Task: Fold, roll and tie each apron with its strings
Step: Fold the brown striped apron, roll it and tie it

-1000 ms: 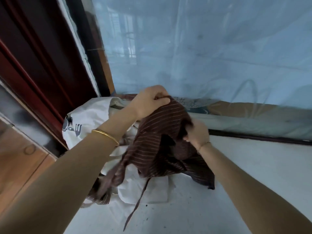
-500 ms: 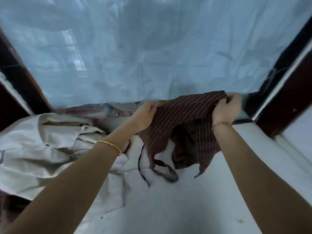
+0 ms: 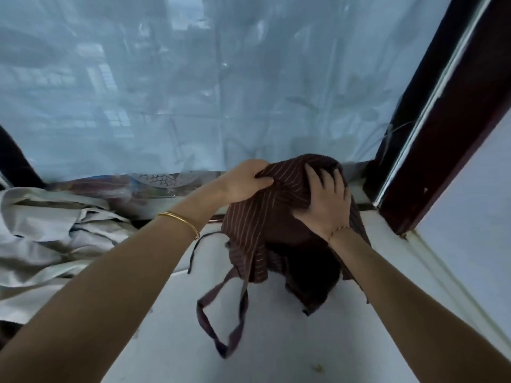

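— Brown strap first, nearest me: the neck loop (image 3: pixel 221 327) dangles down over the white ledge (image 3: pixel 276 355), so the apron is lifted, not laid out yet.

— Where is the apron itself?

— Just above that loop. The striped brown apron (image 3: pixel 249 230) hangs bunched between my two hands, raised over the ledge towards the right corner. I hold it up, I judge, so the cloth drops free and I can find an edge to fold along.

— And your hands?

— Close together, both on the cloth. My left hand (image 3: pixel 243 183) grips a fistful near the top. My right hand (image 3: pixel 323 205) lies spread against the front, fingers splayed, tips lost in a dark fold, so I cannot tell whether they hook anything.

— The strings?

— One thin tie (image 3: pixel 191 255) trails loose on the left. Nothing is folded, rolled or tied.

— What lies beyond?

— A heap of pale cloth (image 3: pixel 41 239) off to my left, probably waiting its turn. Behind everything hangs a blue plastic sheet (image 3: pixel 193 92) beside a dark wooden frame (image 3: pixel 442 134).
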`<state>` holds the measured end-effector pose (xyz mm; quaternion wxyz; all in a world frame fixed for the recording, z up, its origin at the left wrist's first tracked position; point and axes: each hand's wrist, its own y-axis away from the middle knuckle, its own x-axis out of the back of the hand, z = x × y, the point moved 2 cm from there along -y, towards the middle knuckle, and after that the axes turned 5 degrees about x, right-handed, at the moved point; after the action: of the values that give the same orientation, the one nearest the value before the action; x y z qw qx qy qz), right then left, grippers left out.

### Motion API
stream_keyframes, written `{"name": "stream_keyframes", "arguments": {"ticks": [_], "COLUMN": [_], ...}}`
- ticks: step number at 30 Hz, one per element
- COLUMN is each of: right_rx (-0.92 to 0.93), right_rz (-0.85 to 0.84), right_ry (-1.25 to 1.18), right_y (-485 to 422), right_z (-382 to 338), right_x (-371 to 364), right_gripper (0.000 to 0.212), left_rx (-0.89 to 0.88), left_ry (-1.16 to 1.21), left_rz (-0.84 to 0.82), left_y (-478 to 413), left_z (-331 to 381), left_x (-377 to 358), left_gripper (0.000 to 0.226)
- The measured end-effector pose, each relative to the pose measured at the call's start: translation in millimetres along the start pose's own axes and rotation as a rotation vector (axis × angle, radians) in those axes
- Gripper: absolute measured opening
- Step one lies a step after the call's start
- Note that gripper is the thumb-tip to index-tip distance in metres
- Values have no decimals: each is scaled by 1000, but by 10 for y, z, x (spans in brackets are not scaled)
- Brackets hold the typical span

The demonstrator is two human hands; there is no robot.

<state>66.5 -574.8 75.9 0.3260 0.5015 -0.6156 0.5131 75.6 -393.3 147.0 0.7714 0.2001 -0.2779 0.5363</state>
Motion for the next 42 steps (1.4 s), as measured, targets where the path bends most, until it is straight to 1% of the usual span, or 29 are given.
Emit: {"name": "stream_keyframes", "arguments": {"ticks": [2,3,4,5,6,7,9,11,15,18,19,20,21,22,23,24,25,26,29,31,33,34,35,36,37,39,40,41,42], "right_rx": [-23,-30,-33,-37,-43,-58,-109,-162,-330,-358,-371,-432,-522,-658,-801,-904,-939,-918,-640,-460,-264,-173,-93,-33,-14,-3,13,-7,-15], "right_rz": [43,67,81,89,100,112,114,106,95,-20,-57,-89,-100,-80,-55,-4,84,220,683,950,1111,1169,1242,1271,1257,1114,978,801,566], "right_ry": [16,36,55,66,60,38,-29,-80,-214,-189,-240,-373,-606,-932,-1261,-1493,-1630,-1666,-1532,-1470,-1408,-1339,-1253,-1165,-1089,-1029,-992,-900,-756], "right_y": [-27,-48,-60,-61,-61,-59,-66,-65,-55,-49,-36,-47,-38,-42,-30,-6,-22,-54,-92,-63,-116,-172,-227,-321,-427,-659,-735,-816,-863], "right_z": [119,168,212,243,273,303,369,416,450,513,512,522,499,474,439,417,416,421,424,369,302,263,222,168,112,-9,-83,-109,-133], "right_x": [-7,2,14,35,58,90,147,220,331,307,303,301,325,336,370,397,415,463,740,1053,1362,1515,1624,1678,1657,1437,1273,1048,716], "right_gripper": [74,59,43,32,26,22,20,21,27,23,24,26,29,33,37,40,40,39,40,38,35,34,39,46,51,56,57,56,55], "left_rx": [17,32,48,63,76,77,65,61,45,34,36,48,73,116,166,219,266,302,374,450,520,530,528,525,535,610,672,727,777], "left_ry": [67,115,142,125,44,-93,-380,-548,-639,-740,-782,-820,-847,-858,-853,-833,-796,-749,-553,-247,25,101,162,222,278,349,365,357,335], "left_rz": [9,10,5,0,10,45,171,283,347,437,469,491,500,493,480,457,419,360,85,-146,-304,-340,-345,-334,-315,-282,-267,-236,-193], "left_y": [2,11,32,57,84,109,159,208,311,407,439,466,484,493,499,509,511,513,552,669,794,825,838,848,859,873,879,870,850], "left_z": [114,149,187,205,213,212,202,187,166,125,102,67,24,-24,-72,-101,-117,-112,-41,52,121,127,113,90,45,-162,-343,-538,-794], "left_x": [-93,-120,-138,-141,-131,-109,-35,36,185,343,398,447,493,525,555,571,573,566,499,441,414,419,435,458,469,453,410,346,250], "left_gripper": [9,9,14,24,33,37,37,38,31,30,29,26,23,22,22,24,27,29,26,31,32,29,27,24,22,22,27,32,34]}}
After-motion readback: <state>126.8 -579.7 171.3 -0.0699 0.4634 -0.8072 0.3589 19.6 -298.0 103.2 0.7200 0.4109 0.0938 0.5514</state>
